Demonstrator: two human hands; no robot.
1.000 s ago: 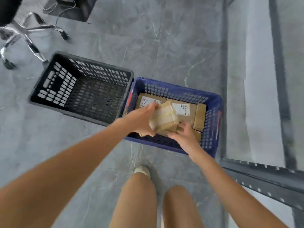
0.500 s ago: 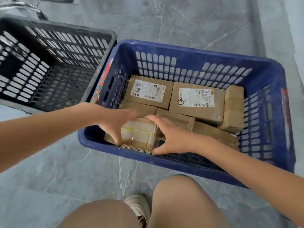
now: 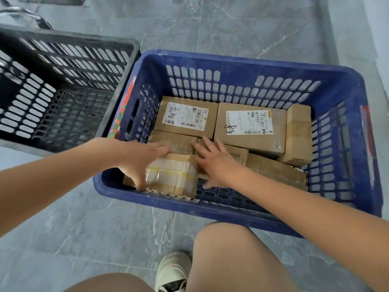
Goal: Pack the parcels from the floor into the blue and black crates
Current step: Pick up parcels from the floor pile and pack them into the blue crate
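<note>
The blue crate (image 3: 231, 60) stands in front of me with several brown cardboard parcels on its floor. A tape-wrapped parcel (image 3: 172, 178) sits in its near left corner. My left hand (image 3: 139, 159) grips that parcel, fingers over its far edge and thumb at the near edge. My right hand (image 3: 214, 163) lies flat with spread fingers on the parcels beside it, touching the taped parcel's right side. Two labelled parcels (image 3: 187, 116) (image 3: 250, 127) lie along the far wall. The black crate (image 3: 63, 39) stands at the left against the blue one, with no parcel showing inside.
One parcel (image 3: 299, 131) stands on edge by the blue crate's right wall, another (image 3: 275, 171) lies in front of it. My knees and a light shoe (image 3: 172, 270) are just below the crate. Grey tiled floor surrounds both crates; a chair base (image 3: 21, 13) shows top left.
The taped parcel went from held above the blue crate down into its near left corner. My right hand shifted onto the neighbouring parcels and spread its fingers. The view moved closer.
</note>
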